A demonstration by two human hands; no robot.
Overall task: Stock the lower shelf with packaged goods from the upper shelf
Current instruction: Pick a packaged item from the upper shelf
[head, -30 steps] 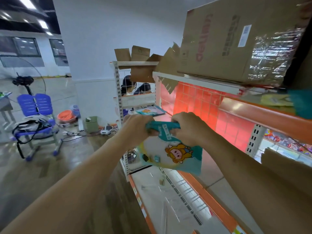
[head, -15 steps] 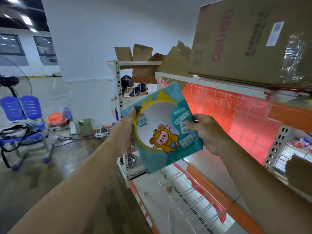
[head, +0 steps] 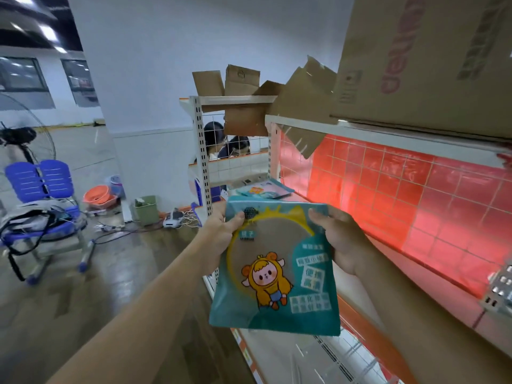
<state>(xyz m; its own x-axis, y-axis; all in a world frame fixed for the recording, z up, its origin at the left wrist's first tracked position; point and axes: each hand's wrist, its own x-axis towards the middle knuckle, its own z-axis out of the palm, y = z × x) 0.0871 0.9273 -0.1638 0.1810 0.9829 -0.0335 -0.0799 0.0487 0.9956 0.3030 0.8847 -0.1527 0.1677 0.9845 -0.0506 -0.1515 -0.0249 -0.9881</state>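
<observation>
A teal flat package (head: 277,273) with a yellow ring and a cartoon figure hangs upright in front of me. My left hand (head: 221,234) pinches its top left corner, thumb on the front. My right hand (head: 340,239) grips its top right edge. The package is in the air beside the shelving, above the white lower shelf (head: 313,358) with its orange front edge. More packages (head: 260,189) lie flat on a shelf behind it.
A large cardboard box (head: 426,59) sits on the top shelf, with torn cardboard (head: 249,87) further back. Red tiled backing (head: 401,189) lines the shelving. On the floor left are a blue chair (head: 38,187), a fan, an orange basin (head: 97,194) and a green bin (head: 145,209). People sit behind the shelving's mesh back.
The package has turned from tilted to upright and dropped a little. My left hand shifted from its left edge to its top corner. My right hand keeps its hold on the right side.
</observation>
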